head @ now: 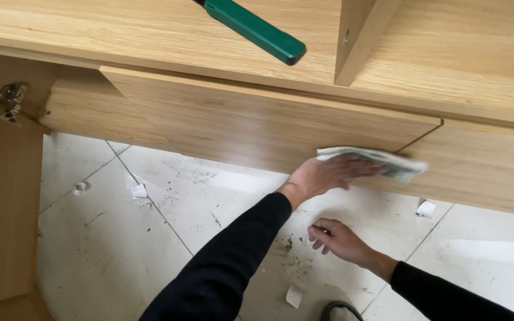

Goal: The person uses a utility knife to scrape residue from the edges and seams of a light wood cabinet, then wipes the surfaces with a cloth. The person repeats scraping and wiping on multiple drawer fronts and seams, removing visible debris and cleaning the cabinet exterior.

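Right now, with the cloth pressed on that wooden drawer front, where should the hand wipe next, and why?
Probably sweep the left hand and its crumpled pale cloth leftward along the light wooden drawer front: the cloth sits near the panel's right end, so most of the face lies to its left.

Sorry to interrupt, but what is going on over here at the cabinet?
A person in black sleeves presses a pale cloth with the left hand against the front of a wooden drawer panel. The right hand hangs lower, above the dirty tiled floor strewn with paper scraps. A green-handled tool lies on the cabinet top.
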